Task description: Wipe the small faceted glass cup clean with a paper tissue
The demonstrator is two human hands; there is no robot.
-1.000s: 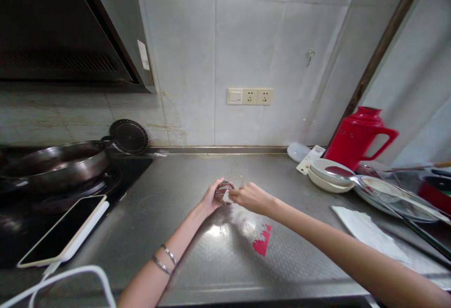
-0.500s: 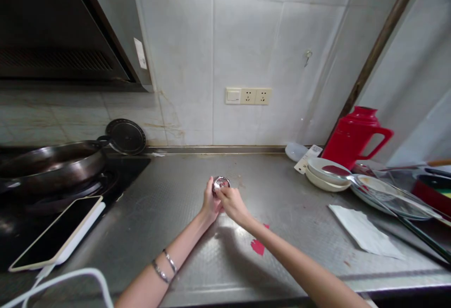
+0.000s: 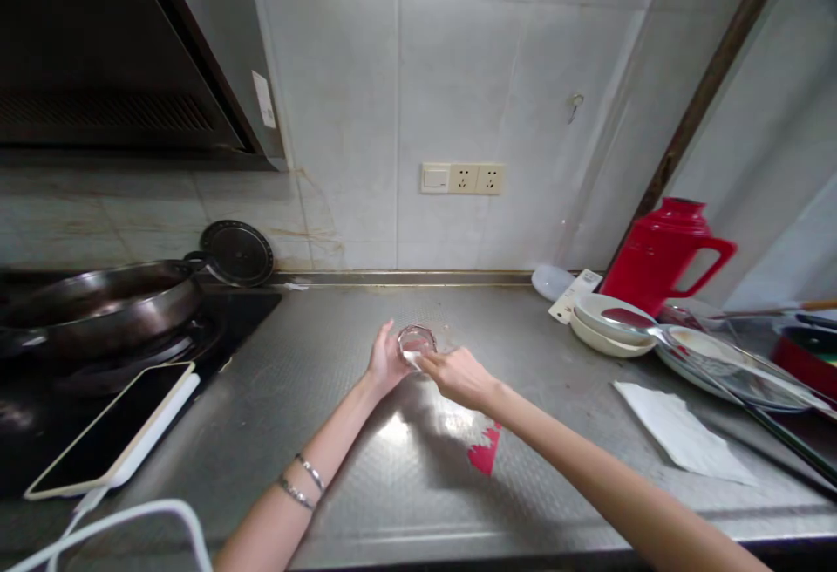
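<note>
A small round glass cup (image 3: pixel 417 341) with a shiny rim stands up between my hands, its inside reddish. My left hand (image 3: pixel 384 357) wraps round its left side, thumb raised along the edge. At the near right of the rim, my right hand (image 3: pixel 458 373) has its fingers pinched together on a small whitish piece (image 3: pixel 413 357), too little shown to name. On the steel counter below my right forearm lies a torn red scrap (image 3: pixel 482 452) with a jagged edge.
Left are a pan (image 3: pixel 105 306) on the stove and a phone (image 3: pixel 114 424) with a white cable. At right stand stacked bowls (image 3: pixel 611 341), a red thermos jug (image 3: pixel 660 254) and a plate with utensils. A white napkin (image 3: pixel 683 432) lies in front of them.
My right hand has moved a little right, away from over the cup's mouth. The shiny silvery look across the mouth has given way to a visible reddish inside.
</note>
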